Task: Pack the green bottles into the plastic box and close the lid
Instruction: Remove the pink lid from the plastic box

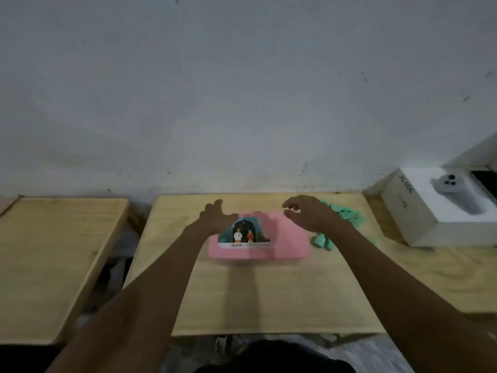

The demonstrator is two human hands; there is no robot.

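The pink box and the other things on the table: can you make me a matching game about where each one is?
Things:
1. pink box
2. green bottles
3. white carton
4. left hand

Places:
A. far right, next to the wall
B. middle of the wooden table, lid on
C. heaped on the table right of the box
D. over the box's left end, fingers spread

Pairs: 1-B, 2-C, 3-A, 4-D
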